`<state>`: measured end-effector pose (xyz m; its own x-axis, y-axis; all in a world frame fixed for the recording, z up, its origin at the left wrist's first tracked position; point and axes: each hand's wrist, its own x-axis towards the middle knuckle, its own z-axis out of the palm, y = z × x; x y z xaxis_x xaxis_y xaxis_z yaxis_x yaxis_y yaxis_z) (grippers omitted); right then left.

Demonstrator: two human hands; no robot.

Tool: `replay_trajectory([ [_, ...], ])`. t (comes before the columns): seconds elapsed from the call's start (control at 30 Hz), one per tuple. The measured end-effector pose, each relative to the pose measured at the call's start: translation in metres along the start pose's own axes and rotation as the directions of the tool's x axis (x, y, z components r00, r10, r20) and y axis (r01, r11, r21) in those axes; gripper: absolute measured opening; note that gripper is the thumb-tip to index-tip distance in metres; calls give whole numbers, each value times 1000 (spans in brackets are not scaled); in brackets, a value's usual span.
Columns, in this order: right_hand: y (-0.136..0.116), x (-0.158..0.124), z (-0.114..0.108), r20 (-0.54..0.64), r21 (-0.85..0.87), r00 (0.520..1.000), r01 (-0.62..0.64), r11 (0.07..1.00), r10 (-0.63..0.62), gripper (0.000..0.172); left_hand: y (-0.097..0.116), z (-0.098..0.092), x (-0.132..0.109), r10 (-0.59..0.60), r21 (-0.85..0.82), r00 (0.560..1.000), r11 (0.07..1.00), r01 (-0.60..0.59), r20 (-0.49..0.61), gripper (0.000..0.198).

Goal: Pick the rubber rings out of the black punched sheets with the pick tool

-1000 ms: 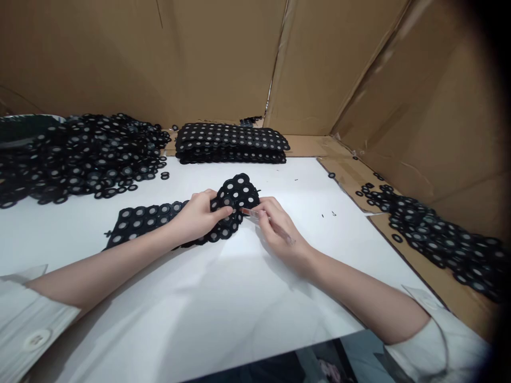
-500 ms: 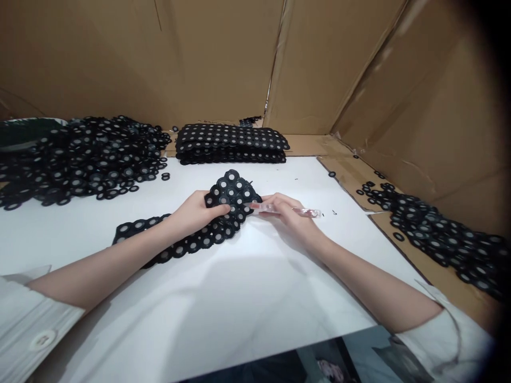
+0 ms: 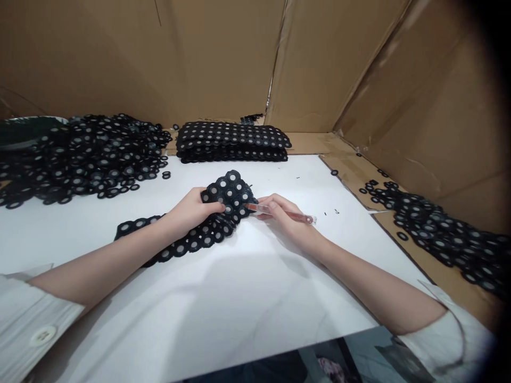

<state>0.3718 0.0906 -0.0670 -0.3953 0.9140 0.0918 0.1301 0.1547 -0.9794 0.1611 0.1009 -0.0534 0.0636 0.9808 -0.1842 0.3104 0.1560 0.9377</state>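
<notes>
A strip of joined black rings with pale centres lies across the white table, its right end bent up. My left hand is closed on that raised end, thumb on the front and fingers hidden behind. In my right hand is a slim clear-and-reddish tool, gripped like a pen; its exact kind cannot be made out. The tool's tip touches or nearly touches the rings at the right edge of the raised part. Fingertips of my right hand are close against that same edge.
A large heap of loose black rings covers the back left. Stacked ring sheets lie at the back centre. More rings are piled on cardboard at the right. Cardboard walls enclose the white tabletop.
The raised end of the strip has shifted slightly left with my left hand. The tool in my right hand has tilted, its rear end now a little lower and further left.
</notes>
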Motion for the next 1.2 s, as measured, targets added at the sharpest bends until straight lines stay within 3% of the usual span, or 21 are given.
replay_trajectory([
  [0.17, 2, -1, 4, 35, -99, 996, 82, 992, -79, 22, -1, 3, 0, 5, -26, 998, 1000, -6, -64, 15],
  [0.33, 1, -4, 14, 63, -167, 989, 145, 975, -136, 17, -2, 11, -2, 39, -75, 990, 996, -49, -135, 30],
  [0.5, 0, -9, 24, 45, -347, 975, 219, 912, -217, 12, -2, 21, -4, 45, -53, 967, 997, -60, -250, 28],
  [0.63, -2, -7, 27, 49, -486, 960, 265, 833, -276, 8, -1, 24, -9, 70, -72, 961, 993, -92, -266, 25],
  [0.77, -2, -2, 29, 15, -515, 967, 225, 827, -254, 7, 0, 26, -14, 74, -65, 966, 994, -92, -249, 28],
  [0.9, 2, 4, 29, -23, -411, 972, 202, 889, -232, 9, 0, 27, -15, 110, -3, 972, 994, -113, -207, 26],
  [1.03, 3, 11, 12, 0, -44, 997, 79, 996, -79, 13, -4, 22, -14, 106, -21, 970, 993, -114, -219, 27],
  [1.1, 3, 14, -2, -57, 108, 998, 12, 994, -6, 14, -5, 19, -14, 60, -70, 973, 995, -78, -222, 27],
  [1.2, 4, 18, -18, -182, 183, 983, 10, 983, 23, 14, -6, 16, -12, 3, -137, 975, 990, -35, -222, 25],
])
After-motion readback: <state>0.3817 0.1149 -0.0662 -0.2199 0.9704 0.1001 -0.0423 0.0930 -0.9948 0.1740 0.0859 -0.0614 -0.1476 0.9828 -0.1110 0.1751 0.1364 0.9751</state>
